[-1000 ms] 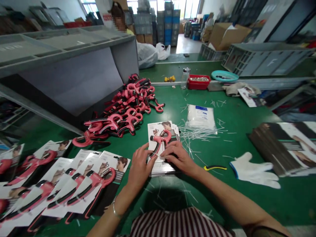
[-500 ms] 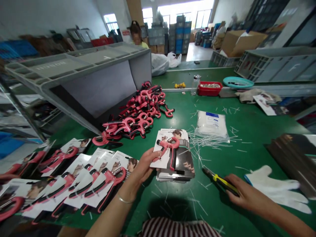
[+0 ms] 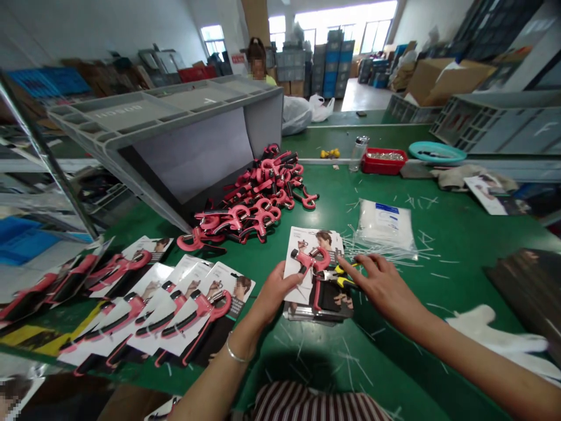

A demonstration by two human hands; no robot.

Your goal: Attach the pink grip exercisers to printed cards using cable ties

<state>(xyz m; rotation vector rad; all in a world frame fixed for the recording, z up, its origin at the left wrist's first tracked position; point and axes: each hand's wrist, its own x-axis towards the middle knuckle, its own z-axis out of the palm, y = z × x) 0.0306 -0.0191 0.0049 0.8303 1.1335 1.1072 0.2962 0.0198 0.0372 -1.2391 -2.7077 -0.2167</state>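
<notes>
My left hand (image 3: 275,290) pinches the left edge of a printed backing card (image 3: 300,238) at the top of a small stack. On that card lies a pink and black hand grip strengthener (image 3: 322,258), with my thumb against its handle. My right hand (image 3: 385,287) holds cutting pliers (image 3: 344,279) with yellow and black handles. Their jaws are at the middle of the strengthener, by its tie; whether the blades close on the tie I cannot tell. Loose white cable ties (image 3: 390,250) lie beyond the card, beside a clear bag (image 3: 385,222) of white contents.
A tipped grey crate (image 3: 175,126) stands behind a pile of strengtheners (image 3: 263,193). Carded strengtheners (image 3: 197,310) overlap at left. A white glove (image 3: 482,327) and dark cards (image 3: 526,286) lie at right. A red tray (image 3: 383,162) and glass jar (image 3: 358,153) stand behind; a person (image 3: 258,64) is beyond.
My right hand has brought the pliers from the table at right up and left onto the strengthener. My left hand still holds the card. The view has shifted slightly left.
</notes>
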